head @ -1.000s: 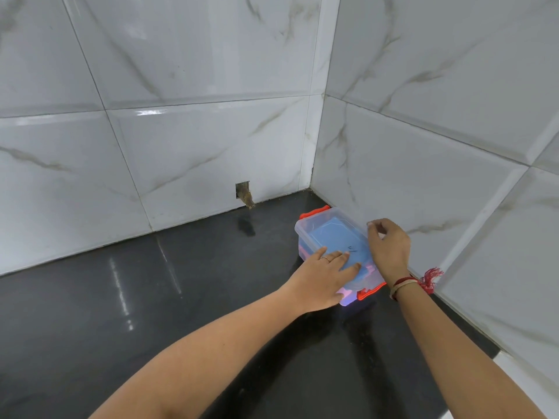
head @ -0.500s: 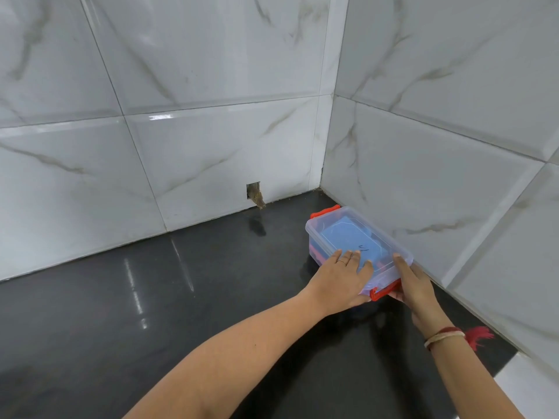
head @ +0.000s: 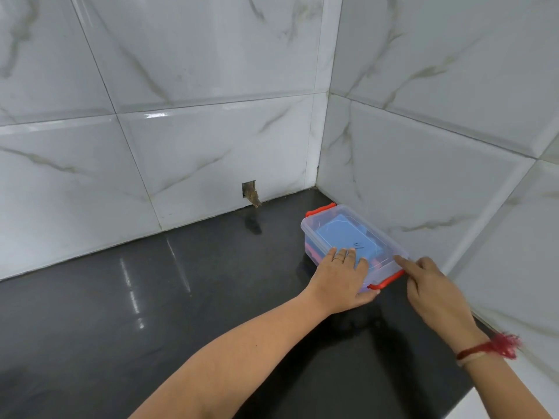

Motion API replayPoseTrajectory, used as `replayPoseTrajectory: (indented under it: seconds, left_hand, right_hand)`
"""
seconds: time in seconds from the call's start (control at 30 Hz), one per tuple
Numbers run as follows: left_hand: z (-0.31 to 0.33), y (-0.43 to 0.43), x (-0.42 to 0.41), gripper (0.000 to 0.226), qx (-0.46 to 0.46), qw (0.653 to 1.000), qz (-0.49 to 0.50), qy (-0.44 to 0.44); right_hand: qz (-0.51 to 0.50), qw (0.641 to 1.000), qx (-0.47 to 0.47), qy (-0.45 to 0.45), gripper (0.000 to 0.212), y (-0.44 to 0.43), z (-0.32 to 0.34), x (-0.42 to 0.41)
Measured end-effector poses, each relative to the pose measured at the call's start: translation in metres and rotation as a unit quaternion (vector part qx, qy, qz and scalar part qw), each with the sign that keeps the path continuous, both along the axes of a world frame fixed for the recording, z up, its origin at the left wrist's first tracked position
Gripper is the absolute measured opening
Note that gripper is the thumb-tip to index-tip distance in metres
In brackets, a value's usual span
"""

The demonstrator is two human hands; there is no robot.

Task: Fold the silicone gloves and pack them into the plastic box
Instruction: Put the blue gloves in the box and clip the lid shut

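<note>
A clear plastic box (head: 313,241) with its lid on stands on the black counter, close to the right wall. A blue silicone glove (head: 341,234) shows through the lid, with something pink (head: 311,256) beneath it. Red clips sit at the far end (head: 320,210) and the near end (head: 387,281). My left hand (head: 341,282) lies on the near part of the lid, thumb wrapped along the front side. My right hand (head: 432,288) is at the near right corner, index finger stretched along the rim beside the near clip.
The black glossy counter (head: 181,297) meets white marble-look tile walls in a corner just behind the box. A small hole (head: 249,193) is in the back wall at counter level. The counter's edge (head: 487,397) runs at the lower right.
My right hand has come off the top of the lid and dropped to the near right corner by the red clip. My left hand has stayed on the lid.
</note>
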State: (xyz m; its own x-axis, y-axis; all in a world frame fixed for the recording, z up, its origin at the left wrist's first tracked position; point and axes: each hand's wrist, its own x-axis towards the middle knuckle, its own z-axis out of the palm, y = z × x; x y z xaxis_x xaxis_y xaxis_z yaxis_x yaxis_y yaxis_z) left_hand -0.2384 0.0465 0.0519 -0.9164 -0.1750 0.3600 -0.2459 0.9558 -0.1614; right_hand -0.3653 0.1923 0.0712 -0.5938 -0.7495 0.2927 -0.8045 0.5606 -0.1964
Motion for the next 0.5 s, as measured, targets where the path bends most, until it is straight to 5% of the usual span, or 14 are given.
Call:
replayPoseTrajectory:
  seconds: [0.17,0.5]
  left_hand:
    - [0.006,0.003,0.001,0.060,-0.024,1.000,0.012,0.001]
    - [0.003,0.005,-0.004,0.058,-0.136,0.988,0.039,-0.055]
  right_hand:
    - [0.094,0.993,0.069,0.011,0.042,0.003,0.018,-0.021]
    - [0.151,0.962,0.021,-0.228,0.029,-0.016,0.041,-0.050]
